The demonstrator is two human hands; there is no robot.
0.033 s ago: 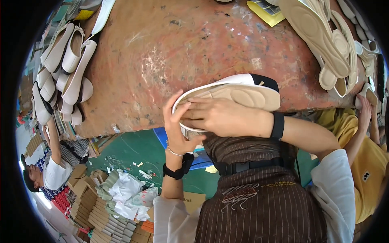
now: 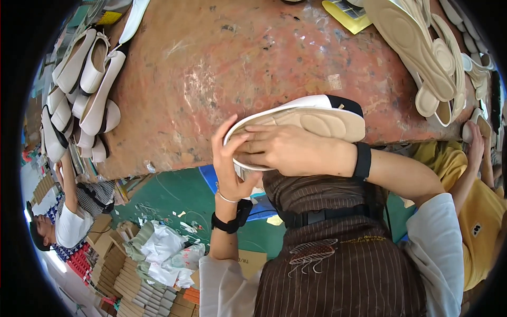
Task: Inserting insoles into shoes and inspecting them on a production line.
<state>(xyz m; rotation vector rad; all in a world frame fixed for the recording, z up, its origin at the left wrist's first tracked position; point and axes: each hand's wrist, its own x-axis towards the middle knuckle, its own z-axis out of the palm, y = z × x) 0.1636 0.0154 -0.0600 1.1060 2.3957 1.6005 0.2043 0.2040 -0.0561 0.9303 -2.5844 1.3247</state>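
Observation:
A white flat shoe (image 2: pixel 309 102) with a black toe is held at the near edge of the worktable, its opening facing me and its toe to the right. Inside it lies a beige padded insole (image 2: pixel 330 122), whose front part overlaps the shoe's near side. My left hand (image 2: pixel 228 158) curves round the heel end, fingers up along the rim and thumb below. Reaching in from the right, my right hand (image 2: pixel 296 150) has its fingers together inside the heel part, against the insole. Its thumb and fingertips are partly hidden.
White shoes (image 2: pixel 95 113) are heaped at the worktable's (image 2: pixel 253 58) left end. Beige insoles (image 2: pixel 409 45) lie piled at the right, beside a yellow sheet (image 2: pixel 346 18). Co-workers are at the left and right. Plastic bags (image 2: pixel 166 248) and cartons sit on the floor at lower left.
My left thumb and the fingers of my right hand have shifted very slightly at the heel. The shoe stays in nearly the same place.

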